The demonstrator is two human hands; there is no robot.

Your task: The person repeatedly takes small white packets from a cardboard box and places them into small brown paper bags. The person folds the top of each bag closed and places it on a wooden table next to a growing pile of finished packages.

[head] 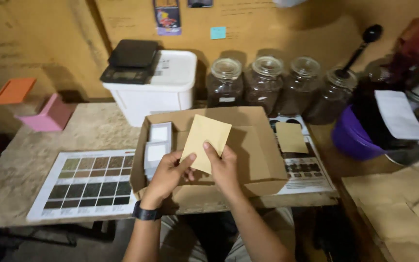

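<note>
Orange lid point(14, 90) and a pink box point(49, 116) sit far left on the rough tabletop point(20, 170), then a printed chart of colour swatches point(89, 183). Over the open cardboard box point(263, 160) both hands pinch one small tan paper envelope point(205, 143), flat, plain and tilted a bit. The left hand point(167, 175) grips its lower left edge, thumb on top, and the right hand point(224, 167) is clamped on the bottom edge. Behind are a white tub point(158, 90) with a black scale point(132, 60), four glass jars point(267, 85), then a purple bowl point(352, 140).
</note>
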